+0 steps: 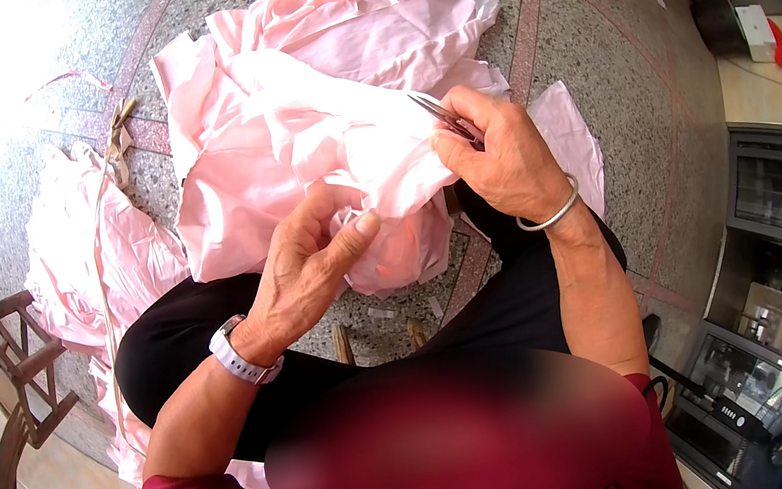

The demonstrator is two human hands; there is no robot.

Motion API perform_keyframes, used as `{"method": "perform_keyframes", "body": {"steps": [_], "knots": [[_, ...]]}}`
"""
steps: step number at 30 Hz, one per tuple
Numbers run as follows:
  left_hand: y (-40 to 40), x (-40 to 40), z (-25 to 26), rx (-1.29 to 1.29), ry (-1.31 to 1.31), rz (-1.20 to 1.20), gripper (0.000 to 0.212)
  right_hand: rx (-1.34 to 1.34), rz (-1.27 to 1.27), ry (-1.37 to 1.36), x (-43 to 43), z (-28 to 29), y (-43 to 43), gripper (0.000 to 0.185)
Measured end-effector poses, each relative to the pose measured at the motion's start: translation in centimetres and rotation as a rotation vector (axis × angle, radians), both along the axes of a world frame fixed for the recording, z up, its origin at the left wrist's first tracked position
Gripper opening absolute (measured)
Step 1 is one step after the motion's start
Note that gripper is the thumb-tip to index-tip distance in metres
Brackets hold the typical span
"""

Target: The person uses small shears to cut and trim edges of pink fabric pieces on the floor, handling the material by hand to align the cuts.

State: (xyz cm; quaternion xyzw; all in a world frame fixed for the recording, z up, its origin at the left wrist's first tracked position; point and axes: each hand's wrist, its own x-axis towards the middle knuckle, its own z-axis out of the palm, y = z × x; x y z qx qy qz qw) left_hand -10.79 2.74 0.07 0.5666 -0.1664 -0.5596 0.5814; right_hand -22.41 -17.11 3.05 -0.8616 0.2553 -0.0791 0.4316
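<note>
A sheet of pale pink cloth [390, 138] is spread across my lap and knees, brightly lit in the middle. My left hand [297, 274], with a watch at the wrist, grips a fold of it near the lower edge. The fingertips are partly hidden in the fabric. In my right hand [514, 158] is a small pair of metal thread snips [448, 118], blades pointing up and left over the cloth. That hand's thumb and finger also touch the cloth's right side. Below the hands a bunched part of pink cloth [400, 254] hangs between my knees.
More pink cloth [367, 35] is heaped on the speckled floor [584, 64] ahead. Another pile [94, 236] lies to the left, with a long fabric strip [100, 242] over it. A wooden chair [21, 360] stands far left; glass-fronted cabinets [777, 187] line the right.
</note>
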Motion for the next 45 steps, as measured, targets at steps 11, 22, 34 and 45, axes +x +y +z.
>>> {"method": "perform_keyframes", "body": {"steps": [11,22,34,45], "knots": [[0.6,-0.2,-0.7,0.002,0.264,-0.065,0.019,0.024,-0.006,0.003,0.3,-1.4,0.4,0.014],[0.7,-0.4,-1.0,-0.036,0.350,-0.055,0.019,-0.255,-0.037,-0.363,0.3,-0.5,0.8,0.017],[0.2,0.1,-0.3,0.022,0.275,0.047,0.024,0.247,0.137,0.072,-2.3,2.1,5.6,0.010],[0.2,-0.1,-0.6,0.008,0.308,0.113,0.023,0.214,0.139,0.070,-2.4,1.1,5.8,0.012]]}}
